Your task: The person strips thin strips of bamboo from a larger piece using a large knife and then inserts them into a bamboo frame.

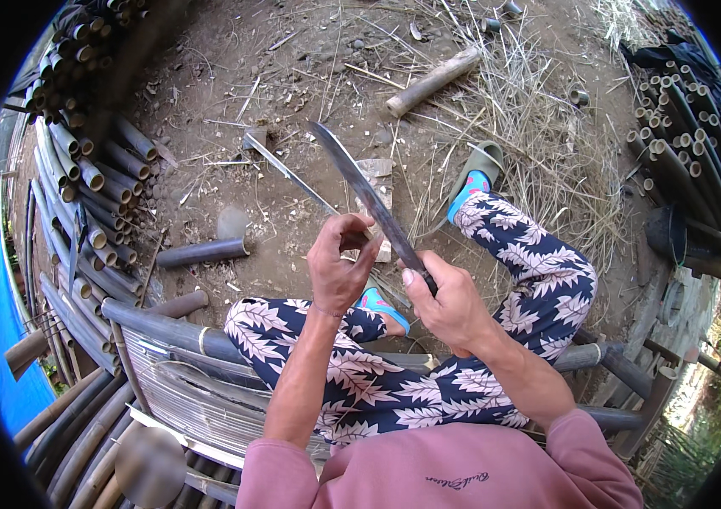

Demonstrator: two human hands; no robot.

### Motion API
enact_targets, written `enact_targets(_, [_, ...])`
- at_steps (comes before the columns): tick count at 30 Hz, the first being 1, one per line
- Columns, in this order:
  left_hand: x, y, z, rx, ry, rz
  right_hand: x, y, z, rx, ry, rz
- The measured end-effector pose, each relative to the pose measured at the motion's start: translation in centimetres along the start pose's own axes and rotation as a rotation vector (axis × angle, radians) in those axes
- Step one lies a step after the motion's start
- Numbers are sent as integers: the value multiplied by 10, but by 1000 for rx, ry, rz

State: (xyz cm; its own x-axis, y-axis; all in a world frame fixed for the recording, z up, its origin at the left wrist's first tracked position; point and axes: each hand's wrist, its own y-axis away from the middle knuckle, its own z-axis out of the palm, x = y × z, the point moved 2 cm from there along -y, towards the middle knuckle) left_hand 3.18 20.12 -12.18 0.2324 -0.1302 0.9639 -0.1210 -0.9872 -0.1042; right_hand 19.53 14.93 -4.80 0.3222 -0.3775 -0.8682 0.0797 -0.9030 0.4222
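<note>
My right hand [445, 301] is closed round the handle of a machete [356, 181]. Its long dark blade slants up and to the left, away from me. Just left of the blade, my left hand [340, 265] pinches with thumb and fingers a thin pale strip, apparently split bamboo [291, 174]. The strip stretches from the fingers toward the upper left, over the ground. Part of it is hidden behind my left hand. Beneath the blade, a pale flat block [375, 172] lies on the dirt between my feet.
Stacked bamboo poles [106, 182] fill the left side, and more bamboo tubes [679, 140] stand bundled at the right. A cut bamboo piece [434, 81] lies ahead, another dark tube [202, 253] at left. Dry shavings [539, 136] cover the ground. I sit on a bamboo bench [208, 339].
</note>
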Motion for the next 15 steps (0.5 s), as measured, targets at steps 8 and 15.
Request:
enact_targets(8, [-8, 7, -3, -13, 30, -10, 5, -8, 12, 25, 24, -143])
enact_targets(15, [-8, 6, 0, 70, 78, -34, 5, -9, 10, 5, -7, -137])
